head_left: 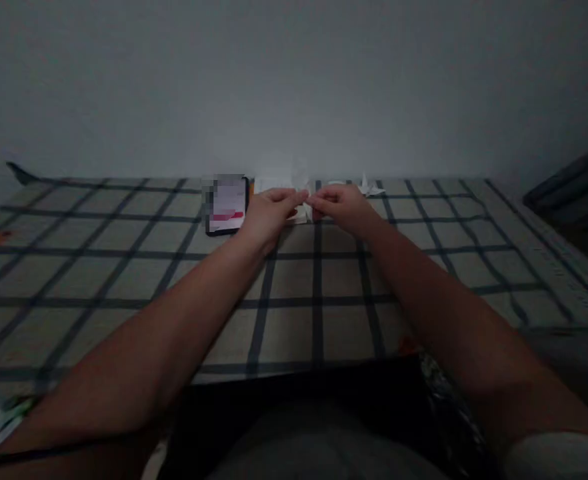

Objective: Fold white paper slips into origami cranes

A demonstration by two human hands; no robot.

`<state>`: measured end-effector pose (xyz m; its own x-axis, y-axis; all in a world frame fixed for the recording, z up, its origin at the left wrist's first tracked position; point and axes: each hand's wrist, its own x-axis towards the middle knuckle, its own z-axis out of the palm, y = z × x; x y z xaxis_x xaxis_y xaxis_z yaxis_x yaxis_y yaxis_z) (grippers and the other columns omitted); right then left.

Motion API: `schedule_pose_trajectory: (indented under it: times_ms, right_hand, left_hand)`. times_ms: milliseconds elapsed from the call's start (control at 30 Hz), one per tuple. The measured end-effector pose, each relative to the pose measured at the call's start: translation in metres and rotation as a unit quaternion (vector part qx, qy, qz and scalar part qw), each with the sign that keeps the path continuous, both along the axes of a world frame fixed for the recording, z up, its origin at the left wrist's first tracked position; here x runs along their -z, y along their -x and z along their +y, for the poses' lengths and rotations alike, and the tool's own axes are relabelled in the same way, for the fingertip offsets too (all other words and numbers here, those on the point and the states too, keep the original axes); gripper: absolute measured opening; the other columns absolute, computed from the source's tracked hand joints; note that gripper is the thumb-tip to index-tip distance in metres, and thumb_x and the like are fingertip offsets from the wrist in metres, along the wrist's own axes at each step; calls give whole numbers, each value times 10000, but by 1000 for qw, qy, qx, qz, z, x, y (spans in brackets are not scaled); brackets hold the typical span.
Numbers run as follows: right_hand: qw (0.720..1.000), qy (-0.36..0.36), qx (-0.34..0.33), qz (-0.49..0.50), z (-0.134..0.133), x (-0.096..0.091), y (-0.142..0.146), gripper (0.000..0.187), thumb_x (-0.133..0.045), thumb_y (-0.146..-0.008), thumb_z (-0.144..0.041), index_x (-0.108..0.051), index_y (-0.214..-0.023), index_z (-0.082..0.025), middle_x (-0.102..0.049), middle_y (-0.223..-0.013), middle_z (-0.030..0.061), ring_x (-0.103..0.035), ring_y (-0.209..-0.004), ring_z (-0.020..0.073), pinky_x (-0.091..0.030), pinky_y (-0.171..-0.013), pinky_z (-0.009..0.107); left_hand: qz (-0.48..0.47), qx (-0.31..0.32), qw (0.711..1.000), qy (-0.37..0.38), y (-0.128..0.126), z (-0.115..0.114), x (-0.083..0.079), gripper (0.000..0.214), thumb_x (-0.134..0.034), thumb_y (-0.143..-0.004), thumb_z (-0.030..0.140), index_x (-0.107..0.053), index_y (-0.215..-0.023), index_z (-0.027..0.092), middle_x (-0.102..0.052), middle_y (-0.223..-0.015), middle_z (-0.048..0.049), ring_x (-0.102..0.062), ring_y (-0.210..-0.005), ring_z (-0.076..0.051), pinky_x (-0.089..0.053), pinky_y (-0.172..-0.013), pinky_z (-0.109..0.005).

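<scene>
My left hand (276, 208) and my right hand (341, 203) meet over the far part of a checked cloth. Both are closed, with thumbs and fingertips pinched together almost touching. Between the fingertips is a small pale piece of what looks like white paper (306, 194); its shape is mostly hidden and dim. Behind and below my left hand lie white sheets or a pad (273, 183). Just right of my right hand stands a folded white paper shape (369, 187) with pointed tips, like an origami bird.
A phone or tablet (231, 203) with a lit screen, partly pixelated, lies left of my left hand. The checked cloth (294, 280) spreads up to a plain grey wall (294, 80). Dark fabric (579, 177) is at the right edge. Light is dim.
</scene>
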<state>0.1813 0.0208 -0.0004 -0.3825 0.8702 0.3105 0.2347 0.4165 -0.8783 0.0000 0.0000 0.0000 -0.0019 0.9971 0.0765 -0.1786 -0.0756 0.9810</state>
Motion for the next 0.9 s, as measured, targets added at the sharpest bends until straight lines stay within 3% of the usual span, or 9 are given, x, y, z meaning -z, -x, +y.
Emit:
schedule_pose_trajectory:
  times_ms: [233, 433, 567, 700, 900]
  right_hand:
    - [1000, -11, 25, -7, 2, 5, 3, 275, -796, -861, -432, -725, -789, -175, -733, -699, 22, -652, -664, 142, -525, -676, 279]
    - [987, 127, -16, 101, 2, 6, 1, 282, -863, -838, -456, -792, -828, -183, -782, -769, 27, -711, -712, 136, -614, -734, 272]
    - [974, 189, -34, 121, 3, 8, 0, 250, -914, -808, -423, -824, -841, -192, -816, -825, 39, -745, -752, 137, -643, -754, 262]
    - [976, 184, -34, 112, 2, 9, -1, 217, -896, -830, -397, -837, -842, -189, -819, -816, 42, -754, -755, 138, -647, -754, 262]
    - [992, 118, -18, 36, 2, 5, -4, 210, -816, -881, -375, -829, -821, -174, -812, -781, 38, -736, -720, 130, -610, -725, 247]
  left_hand:
    - [29, 18, 999, 3, 4, 3, 4, 392, -990, -620, 429, -702, -649, 164, -615, -640, 4, -512, -600, -92, -374, -560, -229]
    - [0, 12, 1000, -17, 4, 5, 0, 469, -998, -633, 457, -626, -587, 176, -562, -598, 24, -504, -599, -90, -420, -600, -219]
    - [-36, 36, 999, -5, 2, 7, 0, 474, -1008, -619, 458, -627, -604, 177, -583, -622, 19, -527, -613, -91, -438, -610, -213]
    - [-34, 33, 999, -3, 1, 5, 1, 464, -989, -659, 458, -623, -600, 178, -566, -609, 23, -517, -593, -87, -434, -600, -211]
    - [-1, 24, 1000, -12, 2, 4, 1, 448, -973, -678, 482, -657, -607, 173, -588, -609, 16, -514, -582, -89, -412, -580, -215]
